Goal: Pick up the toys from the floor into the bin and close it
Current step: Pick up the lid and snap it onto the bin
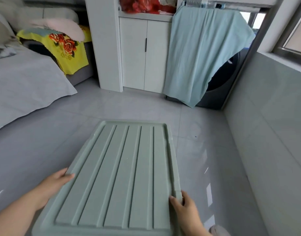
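- Left thumb (pixel 70 176) lies flat on top of the lid's left rim. The other fingers go under the edge, out of sight.
- So the left hand (pixel 56 182) is grasping the lid (pixel 122 176) at its left edge.
- Right thumb (pixel 173 200) presses on the lid's right rim, touching the latch tab (pixel 178 195). The fingers wrap round the edge just outside the tab.
- The right hand (pixel 186 210) is clamped on the lid too.
- Lid is pale green and ribbed, with its long axis running away from the person. It sits between both hands, over the grey floor tiles (pixel 206 150).
- Everything under the lid is hidden, so I cannot tell whether the bin is there.
- Past the lid's far edge is a white cabinet (pixel 143 53) with two doors.
- A light-blue cloth (pixel 202 53) hangs just right of the cabinet, and a dark washing machine (pixel 223 82) is partly behind it.
- Left of the lid is a bed with a grey sheet (pixel 23 86). A yellow floral cloth (pixel 68 48) is further back.
- Right of the lid is a tiled wall (pixel 265 116).
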